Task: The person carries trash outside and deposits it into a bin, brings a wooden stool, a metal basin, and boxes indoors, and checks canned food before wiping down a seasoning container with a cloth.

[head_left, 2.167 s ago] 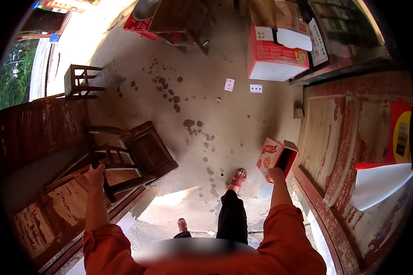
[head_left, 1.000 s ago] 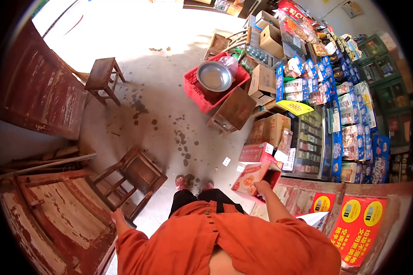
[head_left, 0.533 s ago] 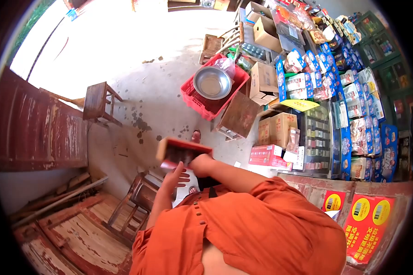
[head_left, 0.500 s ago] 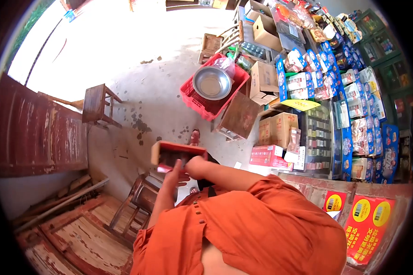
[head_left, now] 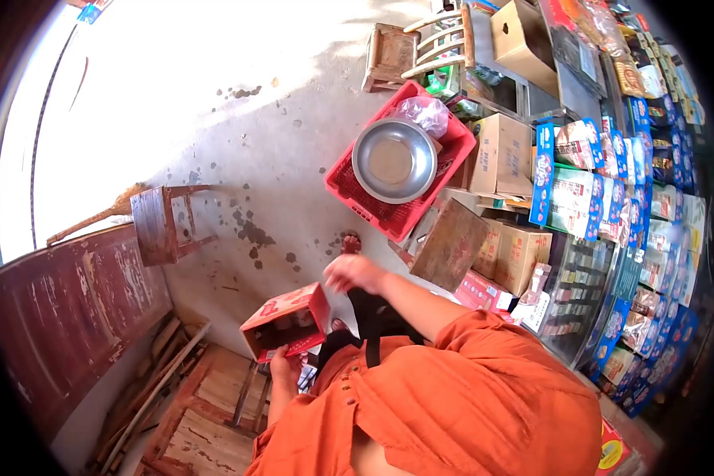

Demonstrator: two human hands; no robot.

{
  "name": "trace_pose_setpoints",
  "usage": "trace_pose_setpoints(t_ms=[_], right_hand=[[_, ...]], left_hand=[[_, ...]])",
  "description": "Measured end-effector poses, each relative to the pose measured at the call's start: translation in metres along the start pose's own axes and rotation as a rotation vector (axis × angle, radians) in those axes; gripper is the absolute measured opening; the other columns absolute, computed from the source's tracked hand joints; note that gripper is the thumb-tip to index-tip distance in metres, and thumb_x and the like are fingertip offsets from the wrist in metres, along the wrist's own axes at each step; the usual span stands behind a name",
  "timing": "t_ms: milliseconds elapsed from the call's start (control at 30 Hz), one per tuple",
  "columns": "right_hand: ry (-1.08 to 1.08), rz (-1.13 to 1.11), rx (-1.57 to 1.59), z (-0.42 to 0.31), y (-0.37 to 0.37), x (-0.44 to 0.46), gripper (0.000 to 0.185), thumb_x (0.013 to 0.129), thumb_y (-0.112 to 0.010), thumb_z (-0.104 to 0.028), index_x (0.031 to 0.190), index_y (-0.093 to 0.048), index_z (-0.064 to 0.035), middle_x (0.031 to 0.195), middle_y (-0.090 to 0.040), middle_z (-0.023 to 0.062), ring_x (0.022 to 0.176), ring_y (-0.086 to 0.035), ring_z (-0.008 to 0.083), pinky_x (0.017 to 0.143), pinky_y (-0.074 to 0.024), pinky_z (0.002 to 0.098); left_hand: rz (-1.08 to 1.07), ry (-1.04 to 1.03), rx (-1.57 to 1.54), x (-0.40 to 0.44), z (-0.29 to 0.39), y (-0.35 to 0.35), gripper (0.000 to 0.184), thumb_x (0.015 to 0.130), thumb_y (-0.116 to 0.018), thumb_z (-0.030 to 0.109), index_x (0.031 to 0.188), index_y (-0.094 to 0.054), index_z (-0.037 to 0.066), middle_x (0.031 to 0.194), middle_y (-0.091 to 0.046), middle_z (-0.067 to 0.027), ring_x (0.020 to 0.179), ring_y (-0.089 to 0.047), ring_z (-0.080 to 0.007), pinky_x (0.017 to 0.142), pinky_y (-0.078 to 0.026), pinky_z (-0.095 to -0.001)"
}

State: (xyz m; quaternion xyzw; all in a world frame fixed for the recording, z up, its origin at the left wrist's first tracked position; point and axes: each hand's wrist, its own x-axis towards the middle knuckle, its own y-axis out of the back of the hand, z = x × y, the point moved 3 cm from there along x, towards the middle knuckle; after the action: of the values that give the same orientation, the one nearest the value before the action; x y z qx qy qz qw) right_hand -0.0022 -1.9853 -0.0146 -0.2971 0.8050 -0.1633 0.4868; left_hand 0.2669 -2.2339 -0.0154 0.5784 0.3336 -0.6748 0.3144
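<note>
Box in hand: red open-sided box [head_left: 285, 316] at about 7 to 8 o'clock from mid-view, raised above the floor, its open side facing the wearer; inside mostly in shadow, contents hard to make out. Left hand [head_left: 283, 367] clamped on its lower edge, at the box's 6 o'clock. Right hand [head_left: 355, 274] just off the box, at its 2 o'clock, fingers loosely bent and a little apart, somewhat blurred.

Around: red crate [head_left: 366, 208] at 1 o'clock, metal basin [head_left: 394, 161] resting in it, clear plastic bag [head_left: 426, 116] beside the basin. Wooden stool [head_left: 152, 228] at 9. Small wooden table [head_left: 451, 244] at 3, cartons [head_left: 525, 258] just past it. Chair [head_left: 392, 52] at 12.
</note>
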Motion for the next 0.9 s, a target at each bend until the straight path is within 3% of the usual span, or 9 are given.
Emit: trace_pose_setpoints(t_ms=[167,333,433,500,567,633,700,800,900], right_hand=[[0.014,0.792,0.39,0.043,0.205,0.031,0.025,0.089,-0.057,-0.028,0.105,-0.057,-0.0078,0.09,-0.07,0.0115,0.07,-0.068,0.0213,0.057,-0.0536,0.0329],[-0.03,0.875,0.616,0.077,0.277,0.064,0.047,0.095,-0.052,-0.04,0.125,-0.048,-0.0034,0.11,-0.065,0.0173,0.091,-0.066,0.0289,0.073,-0.0526,0.0397],[0.003,0.945,0.826,0.086,0.294,0.101,0.068,0.095,-0.051,-0.048,0.143,-0.031,-0.004,0.129,-0.055,0.0214,0.107,-0.061,0.0322,0.081,-0.0512,0.0425],[0.02,0.976,1.011,0.093,0.298,0.126,0.094,0.086,-0.058,-0.061,0.152,-0.014,-0.0121,0.151,-0.029,0.0205,0.134,-0.037,0.0346,0.102,-0.0383,0.0482],[0.029,1.071,1.114,0.094,0.307,0.144,0.102,0.08,-0.061,-0.067,0.153,-0.013,-0.0143,0.155,-0.023,0.017,0.141,-0.024,0.0336,0.11,-0.028,0.047],[0.161,1.052,1.181,0.088,0.321,0.154,0.09,0.081,-0.062,-0.065,0.147,-0.029,-0.0146,0.152,-0.032,0.0115,0.137,-0.033,0.027,0.112,-0.0244,0.0447],[0.216,1.107,1.23,0.083,0.329,0.156,0.061,0.084,-0.064,-0.058,0.127,-0.051,-0.0163,0.11,-0.062,0.0053,0.096,-0.059,0.0188,0.083,-0.0472,0.0359],[0.264,0.97,1.401,0.046,0.318,0.137,0.015,0.096,-0.053,-0.034,0.092,-0.053,-0.0197,0.054,-0.036,-0.0037,0.041,-0.038,0.0084,0.04,-0.0278,0.0252],[0.196,1.095,1.292,0.001,0.285,0.109,0.008,0.092,-0.047,-0.024,0.089,-0.047,-0.017,0.057,-0.04,-0.0013,0.043,-0.042,0.0114,0.038,-0.0288,0.0258]], left_hand=[[0.0,-0.083,-0.13,-0.006,0.061,-0.022,0.029,0.09,-0.05,0.029,0.099,-0.061,0.004,0.085,-0.067,-0.0134,0.075,-0.062,-0.0278,0.064,-0.047,-0.0388],[0.069,-0.15,-0.186,-0.01,0.127,-0.032,0.03,0.088,-0.05,0.032,0.092,-0.066,0.006,0.084,-0.068,-0.0092,0.078,-0.062,-0.0246,0.066,-0.047,-0.0376],[0.143,-0.158,-0.164,0.003,0.156,-0.044,0.03,0.088,-0.05,0.033,0.09,-0.067,0.008,0.084,-0.068,-0.0068,0.078,-0.062,-0.0233,0.067,-0.047,-0.0378],[0.184,-0.153,-0.139,0.018,0.174,-0.052,0.03,0.088,-0.05,0.033,0.09,-0.067,0.009,0.084,-0.068,-0.0057,0.077,-0.062,-0.0227,0.068,-0.048,-0.0379],[0.231,-0.077,-0.19,0.04,0.193,-0.061,0.029,0.088,-0.051,0.034,0.09,-0.067,0.01,0.084,-0.068,-0.0049,0.078,-0.062,-0.0224,0.07,-0.049,-0.0384],[0.19,-0.058,-0.199,0.052,0.223,-0.073,0.028,0.088,-0.05,0.033,0.09,-0.067,0.01,0.083,-0.068,-0.0048,0.08,-0.063,-0.0227,0.071,-0.049,-0.0391],[0.147,-0.044,-0.141,0.06,0.25,-0.088,0.027,0.088,-0.05,0.032,0.09,-0.066,0.009,0.085,-0.068,-0.005,0.083,-0.063,-0.0233,0.072,-0.049,-0.0378],[0.001,0.043,-0.086,0.071,0.291,-0.095,0.024,0.087,-0.051,0.025,0.099,-0.064,0.008,0.095,-0.068,-0.0073,0.089,-0.064,-0.0259,0.077,-0.051,-0.0417],[-0.018,0.016,-0.118,0.087,0.326,-0.11,0.03,0.087,-0.051,0.016,0.114,-0.057,0.005,0.111,-0.065,-0.0116,0.1,-0.062,-0.0311,0.088,-0.05,-0.0491]])
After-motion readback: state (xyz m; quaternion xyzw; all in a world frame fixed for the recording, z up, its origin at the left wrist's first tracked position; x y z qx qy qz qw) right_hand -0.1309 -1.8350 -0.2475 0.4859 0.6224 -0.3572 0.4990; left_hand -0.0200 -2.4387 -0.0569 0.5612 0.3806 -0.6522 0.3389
